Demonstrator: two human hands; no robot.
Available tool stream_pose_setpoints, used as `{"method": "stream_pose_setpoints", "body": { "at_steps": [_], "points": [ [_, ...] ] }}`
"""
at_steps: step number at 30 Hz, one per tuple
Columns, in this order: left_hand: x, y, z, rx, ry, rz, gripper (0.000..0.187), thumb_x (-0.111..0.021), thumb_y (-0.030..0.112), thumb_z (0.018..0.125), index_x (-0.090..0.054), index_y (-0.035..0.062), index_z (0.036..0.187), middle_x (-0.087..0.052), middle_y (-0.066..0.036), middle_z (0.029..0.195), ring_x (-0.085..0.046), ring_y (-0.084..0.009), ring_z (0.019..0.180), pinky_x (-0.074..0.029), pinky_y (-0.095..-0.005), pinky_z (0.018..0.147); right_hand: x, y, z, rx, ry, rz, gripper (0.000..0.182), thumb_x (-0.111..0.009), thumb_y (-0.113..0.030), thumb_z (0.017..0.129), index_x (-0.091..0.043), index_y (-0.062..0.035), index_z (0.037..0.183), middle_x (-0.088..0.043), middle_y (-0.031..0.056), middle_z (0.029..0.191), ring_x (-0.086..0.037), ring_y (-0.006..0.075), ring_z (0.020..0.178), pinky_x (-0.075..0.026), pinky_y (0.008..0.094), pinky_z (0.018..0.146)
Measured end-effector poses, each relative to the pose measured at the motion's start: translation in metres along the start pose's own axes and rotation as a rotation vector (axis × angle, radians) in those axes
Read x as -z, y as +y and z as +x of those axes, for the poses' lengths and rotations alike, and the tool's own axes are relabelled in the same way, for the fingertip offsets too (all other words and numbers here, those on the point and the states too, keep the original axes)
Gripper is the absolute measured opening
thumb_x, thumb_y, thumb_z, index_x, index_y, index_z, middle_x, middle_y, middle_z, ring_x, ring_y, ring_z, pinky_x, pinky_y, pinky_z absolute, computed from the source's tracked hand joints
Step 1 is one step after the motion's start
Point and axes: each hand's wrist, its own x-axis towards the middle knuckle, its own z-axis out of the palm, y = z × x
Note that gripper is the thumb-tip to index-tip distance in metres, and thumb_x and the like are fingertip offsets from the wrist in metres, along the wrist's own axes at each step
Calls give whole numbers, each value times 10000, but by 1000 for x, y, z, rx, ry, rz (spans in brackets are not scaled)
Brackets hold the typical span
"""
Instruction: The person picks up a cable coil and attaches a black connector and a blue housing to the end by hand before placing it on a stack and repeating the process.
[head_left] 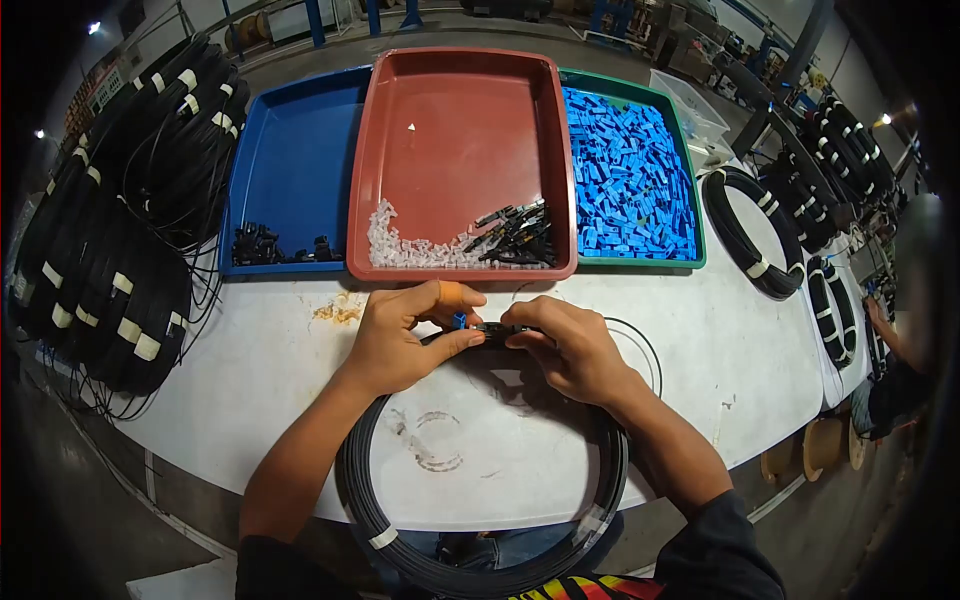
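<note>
Above the far side of a coil of black cable (357, 470), my two hands meet at a small black cable connector (492, 329). My left hand (400, 335), with an orange wrap on one finger, is closed in a pinch around a small blue plastic clip (459, 320). Its thumb tip reaches the connector's left end. The fingers of my right hand (570, 345) are closed on the connector's right end and partly hide it. White tape binds the coil, which overhangs the front table edge. A thin loop of cable (650, 345) sticks out at right.
Behind my hands stand a blue tray (300, 120) with black parts, a red tray (465, 130) with clear and black pieces, and a green tray (690, 180) of blue clips. Cable coils (110, 250) pile at left; another coil (745, 240) lies right. A person (905, 320) is far right.
</note>
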Motion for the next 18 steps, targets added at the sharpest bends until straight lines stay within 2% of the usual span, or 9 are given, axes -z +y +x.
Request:
{"method": "stream_pose_setpoints", "body": {
  "at_steps": [5,6,8,15,17,18],
  "points": [
    [0,0,-1,-38,12,4,331,-841,-11,789,-723,-9,1098,-770,-91,938,-743,-137,817,-604,-268,767,1,3,-1,34,-107,-30,481,-681,98,789,-639,-86,1231,-643,122,977,-685,341,856,-561,422,722],
    [1,0,-2,-36,13,2,331,-841,-11,789,-723,-9,1098,-770,-91,938,-743,-137,817,-604,-268,767,0,2,-2,34,-110,-29,481,-681,98,789,-639,-86,1231,-643,122,977,-685,341,856,-561,422,722],
    [1,0,-2,-84,3,59,321,-842,-2,793,-728,-4,1092,-772,-87,941,-744,-138,813,-604,-270,763,1,-1,-1,7,-106,-51,442,-668,152,754,-688,-57,1142,-638,115,916,-675,308,819,-556,398,684],
    [4,5,-2,-188,-28,165,274,-844,10,789,-746,4,1044,-775,-97,948,-748,-150,806,-596,-268,731,3,-4,-2,1,-165,-90,522,-683,118,724,-672,-89,1203,-594,105,895,-657,308,776,-544,414,659],
    [3,6,-2,-197,-24,148,258,-843,14,789,-750,2,1029,-776,-101,944,-750,-161,804,-592,-269,719,6,-4,-2,-18,-240,-123,636,-692,58,718,-613,-143,1316,-599,129,953,-674,362,816,-564,447,701],
    [3,5,-3,-195,-23,148,258,-843,14,789,-750,2,1029,-776,-101,944,-750,-161,804,-592,-269,719,6,-5,-2,-18,-242,-122,636,-692,58,718,-613,-143,1316,-599,129,953,-674,362,816,-564,447,701]
  ]
}}
